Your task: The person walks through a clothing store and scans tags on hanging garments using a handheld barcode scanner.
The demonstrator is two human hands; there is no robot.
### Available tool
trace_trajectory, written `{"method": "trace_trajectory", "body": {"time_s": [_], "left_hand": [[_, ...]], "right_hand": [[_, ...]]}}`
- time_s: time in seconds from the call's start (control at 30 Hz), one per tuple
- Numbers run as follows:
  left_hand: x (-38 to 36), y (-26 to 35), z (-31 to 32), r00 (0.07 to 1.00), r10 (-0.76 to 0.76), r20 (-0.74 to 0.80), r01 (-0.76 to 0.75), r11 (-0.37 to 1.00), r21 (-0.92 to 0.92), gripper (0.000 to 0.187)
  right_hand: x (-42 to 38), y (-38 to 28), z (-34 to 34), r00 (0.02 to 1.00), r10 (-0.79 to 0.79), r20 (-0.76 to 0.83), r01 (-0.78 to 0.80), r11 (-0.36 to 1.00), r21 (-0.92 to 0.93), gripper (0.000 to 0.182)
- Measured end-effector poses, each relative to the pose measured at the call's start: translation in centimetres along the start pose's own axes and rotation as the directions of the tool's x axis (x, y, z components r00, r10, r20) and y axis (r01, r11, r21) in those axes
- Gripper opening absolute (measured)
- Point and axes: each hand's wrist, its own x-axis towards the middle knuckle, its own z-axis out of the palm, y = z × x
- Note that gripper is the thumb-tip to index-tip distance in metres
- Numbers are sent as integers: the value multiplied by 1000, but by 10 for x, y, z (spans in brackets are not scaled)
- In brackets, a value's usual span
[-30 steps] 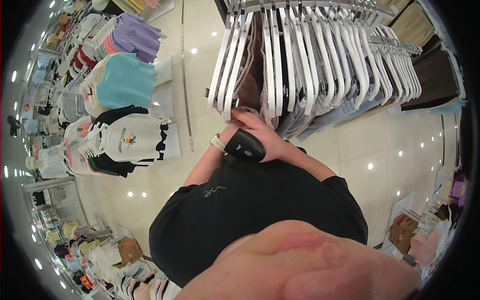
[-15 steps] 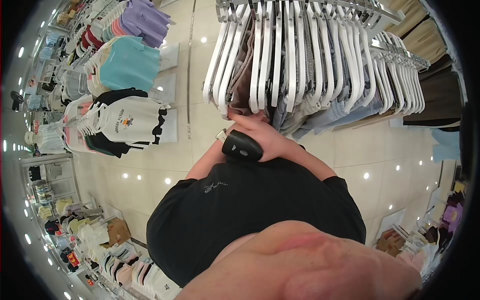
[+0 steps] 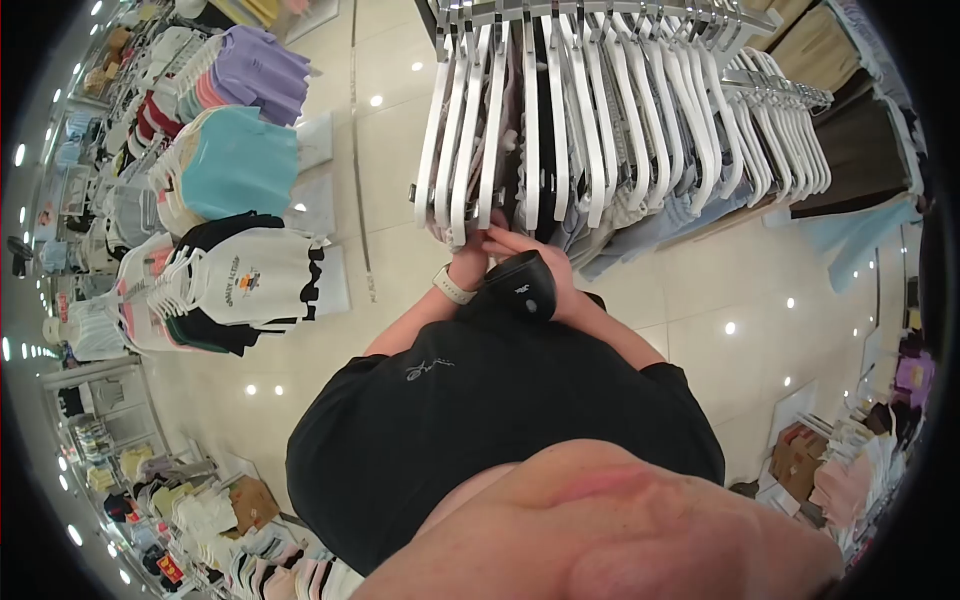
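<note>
My right hand (image 3: 548, 262) reaches left beneath the white hangers, its visible fingers stretched and slightly apart by my left hand. My left hand (image 3: 484, 250) is near the lower hanger ends, a pale watch band (image 3: 454, 285) on its wrist. Hangers and my right hand cover its fingers. A rounded black object with a small light logo (image 3: 522, 290) sits over my right wrist; how it is held does not show. Just above my hands, white hangers (image 3: 487, 150) carry garments, including a dark one (image 3: 513, 165) and a black one (image 3: 545, 130).
A chrome rail (image 3: 640, 10) runs across the top, with a lower rail (image 3: 775, 85) to its right. At the left stand racks with a white printed shirt (image 3: 255, 280), a turquoise top (image 3: 240, 160) and a purple top (image 3: 262, 75). Brown boxes (image 3: 797, 455) sit lower right.
The hangers at the left end of the rail have shifted and sit closer together. My hands and the black object have moved slightly right, and more of my left wrist shows.
</note>
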Motion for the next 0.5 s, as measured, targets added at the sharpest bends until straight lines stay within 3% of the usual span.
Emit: {"method": "trace_trajectory", "body": {"time_s": [0.03, 0.1, 0.23, 0.3, 0.33, 0.4, 0.43, 0.47, 0.5], "left_hand": [[2, 3, 4, 997, 40, -61, -31, 991, 133, 28], [8, 6, 1, 992, 82, -97, -41, 930, 367, 29], [13, -5, -5, 992, 117, -42, -85, 884, 460, 35], [24, -58, -19, 994, -99, -50, 100, 995, 15, 32], [31, -55, -19, 977, -205, -53, 190, 960, -206, 31], [30, -26, -7, 992, -73, -106, 72, 997, -12, 35], [31, -4, 1, 993, 75, -96, -67, 994, 85, 35], [33, 17, 7, 973, 220, -72, -205, 963, 178, 36], [35, 29, 11, 966, 255, -48, -245, 957, 157, 36]], "right_hand": [[-6, 0, 5, 993, 114, -30, -113, 993, 36, 50], [-10, 5, 5, 985, 162, -61, -160, 986, 40, 62], [-9, 7, 4, 996, 16, -83, -27, 992, -127, 90], [-3, -1, 9, 985, 65, -161, -90, 984, -154, 82], [0, -5, 11, 976, 90, -199, -123, 979, -163, 78], [-6, -5, 11, 963, 228, -144, -250, 955, -161, 95], [-7, -4, 12, 957, 255, -139, -277, 946, -169, 101], [-4, -1, 14, 963, 199, -181, -233, 953, -194, 102], [0, -1, 17, 960, 171, -221, -213, 961, -179, 99]]}}
